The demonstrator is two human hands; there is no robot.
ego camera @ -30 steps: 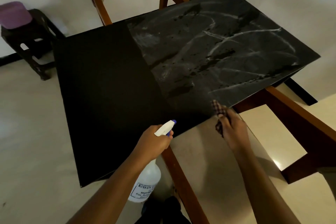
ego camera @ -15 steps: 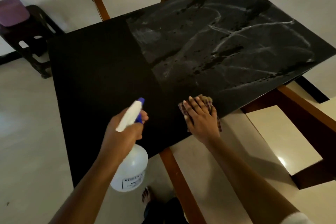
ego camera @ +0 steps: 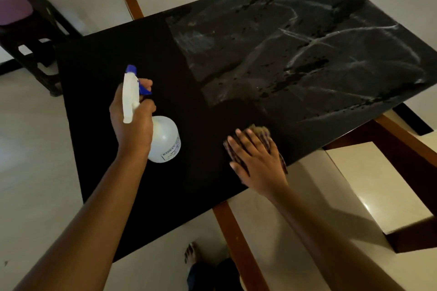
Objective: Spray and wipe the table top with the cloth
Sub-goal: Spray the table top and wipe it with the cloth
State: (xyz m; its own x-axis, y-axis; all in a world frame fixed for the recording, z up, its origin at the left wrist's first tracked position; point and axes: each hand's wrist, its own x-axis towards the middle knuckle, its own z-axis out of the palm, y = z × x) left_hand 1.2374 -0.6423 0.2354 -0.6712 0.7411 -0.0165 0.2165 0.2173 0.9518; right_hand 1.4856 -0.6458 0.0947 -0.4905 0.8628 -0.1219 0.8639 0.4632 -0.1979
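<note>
The black table top [ego camera: 106, 66] filled our view. Above its near-left part, our left hand [ego camera: 132, 123] gripped the spray bottle [ego camera: 165, 142], fingers curled round neck and trigger. At its near edge, our right hand [ego camera: 257, 160] pressed the checked cloth [ego camera: 261, 130], fingers straight.

Glossy marbled table top [ego camera: 307, 59]; plastic bottle [ego camera: 164, 139]; checked cloth [ego camera: 264, 131].

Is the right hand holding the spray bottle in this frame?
No, the left hand grips the spray bottle, while the right hand presses flat on the cloth on the table top.
</note>
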